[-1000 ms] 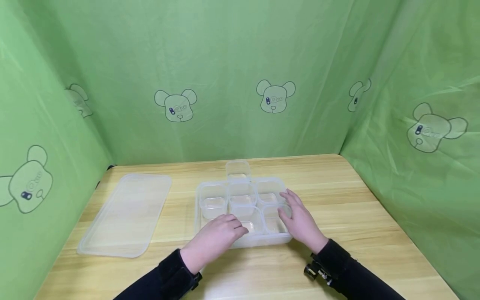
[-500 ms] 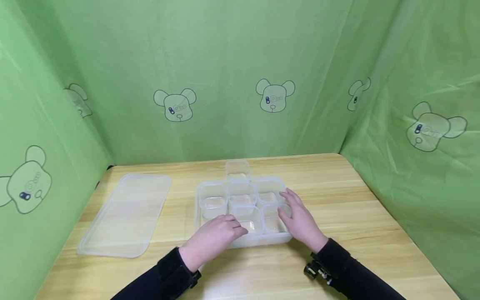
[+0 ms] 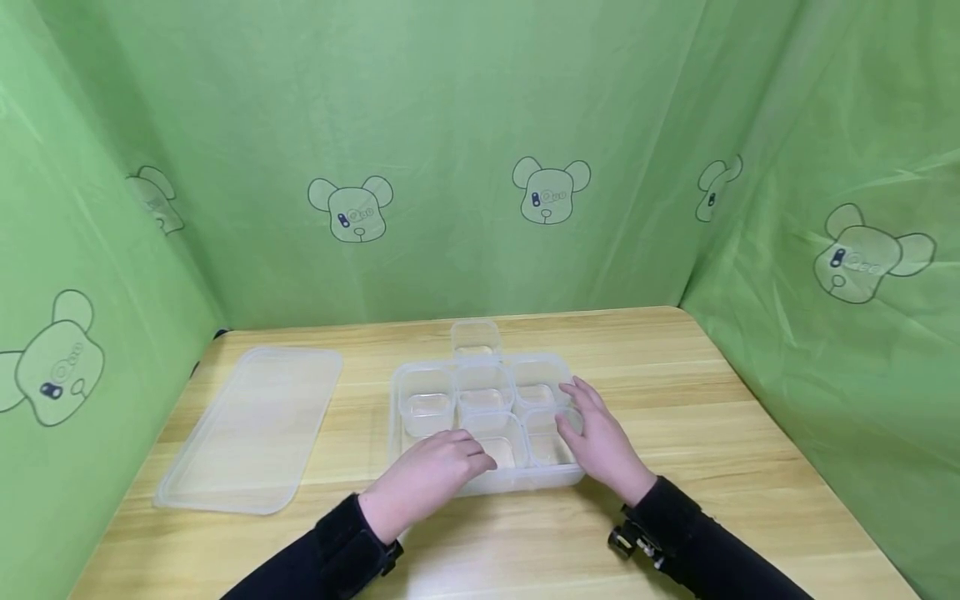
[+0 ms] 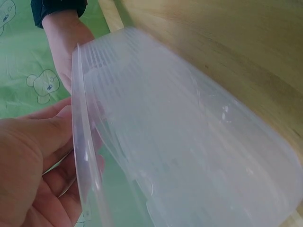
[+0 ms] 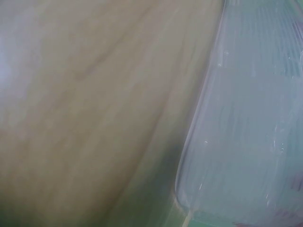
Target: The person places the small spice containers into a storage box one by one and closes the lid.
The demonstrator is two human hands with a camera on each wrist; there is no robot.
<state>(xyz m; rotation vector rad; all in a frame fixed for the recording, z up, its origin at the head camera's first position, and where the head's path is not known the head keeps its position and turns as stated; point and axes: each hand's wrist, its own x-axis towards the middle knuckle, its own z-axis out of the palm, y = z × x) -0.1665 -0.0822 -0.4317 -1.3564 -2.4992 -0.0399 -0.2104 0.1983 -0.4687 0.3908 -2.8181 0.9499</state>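
Note:
A large clear plastic container point(image 3: 528, 482) in the head view holds several small clear boxes. My left hand point(image 3: 431, 475) reaches over its front left, bent fingertips at the front-middle small box point(image 3: 508, 429), which it seems to pinch; the thumb is hidden there. In the left wrist view that hand's thumb and fingers point(image 4: 47, 137) meet the container's translucent rim point(image 4: 83, 132). My right hand point(image 3: 603, 442) rests at the container's right side, fingers and thumb spread over the right-hand boxes. The right wrist view shows a translucent container wall point(image 5: 241, 118), without the hand's fingers.
A flat translucent lid point(image 3: 251, 433) lies on the left of the wooden table point(image 3: 742, 467). Just behind the container stands another small clear box point(image 3: 476, 333). Green cloth point(image 3: 450, 150) with bear-head prints hangs around the back and sides.
Both hands have stayed nearly where they were. Inside the front-middle small box, the bright reflection by my left fingertips has changed slightly.

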